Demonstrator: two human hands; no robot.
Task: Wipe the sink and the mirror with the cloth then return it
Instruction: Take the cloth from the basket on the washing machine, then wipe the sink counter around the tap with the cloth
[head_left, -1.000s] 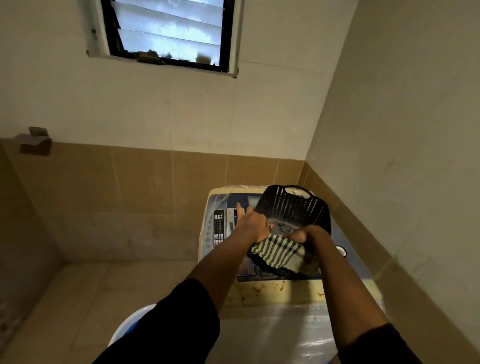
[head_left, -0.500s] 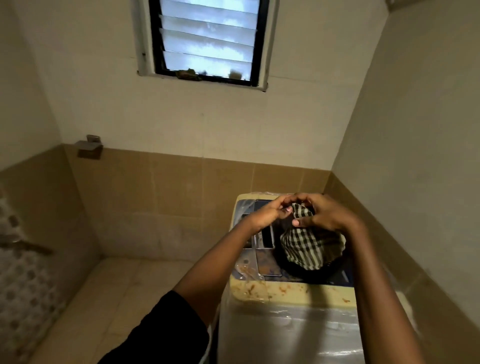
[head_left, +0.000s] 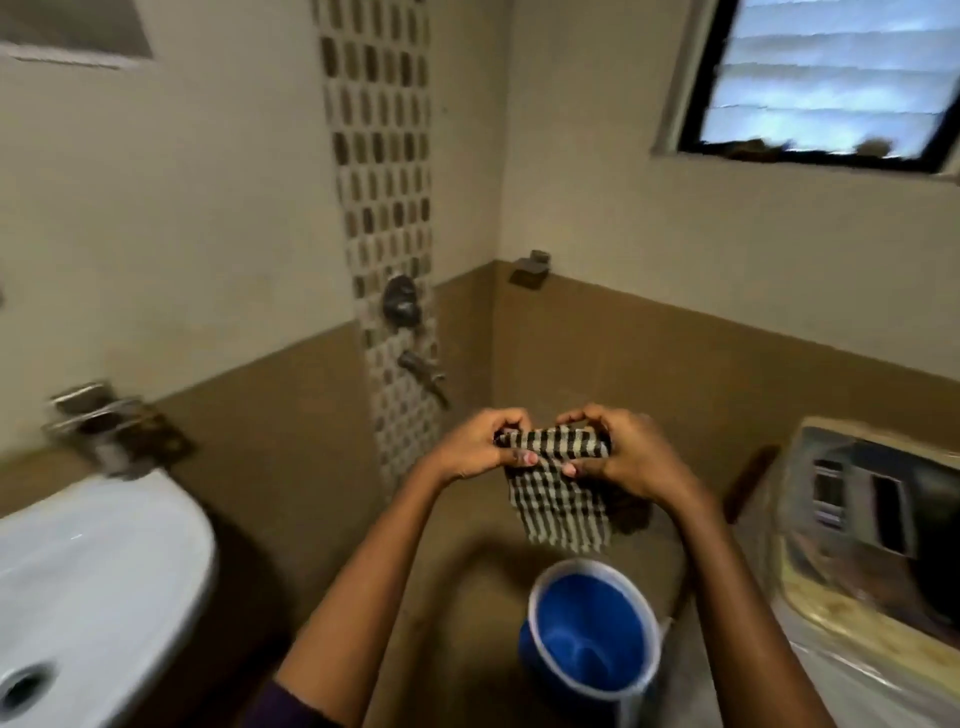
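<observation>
Moved: cloth lifted off the washer since before; view swung left toward the sink.
Sink (head_left: 93, 571): far left, unwiped, well apart from cloth.
Left hand (head_left: 480, 447): pinching the cloth's top edge.
Cloth (head_left: 558, 488): hanging mid-air above the bucket (head_left: 592, 639), likely stretched open for wiping.
Right hand (head_left: 618, 452): pinching the other corner.
Washer (head_left: 878, 525): far right.

Cloth (head_left: 558, 488) is looking like woven checked fabric, matt, soft. Sink (head_left: 98, 577) is showing glossy white ceramic, smooth. Tap (head_left: 423, 371) is reading as dull metal. Bucket (head_left: 592, 631) is looking like smooth blue plastic. Wall tiles (head_left: 675, 364) are showing matt brown. Washer (head_left: 872, 525) is sitting under glossy clear plastic film.
</observation>
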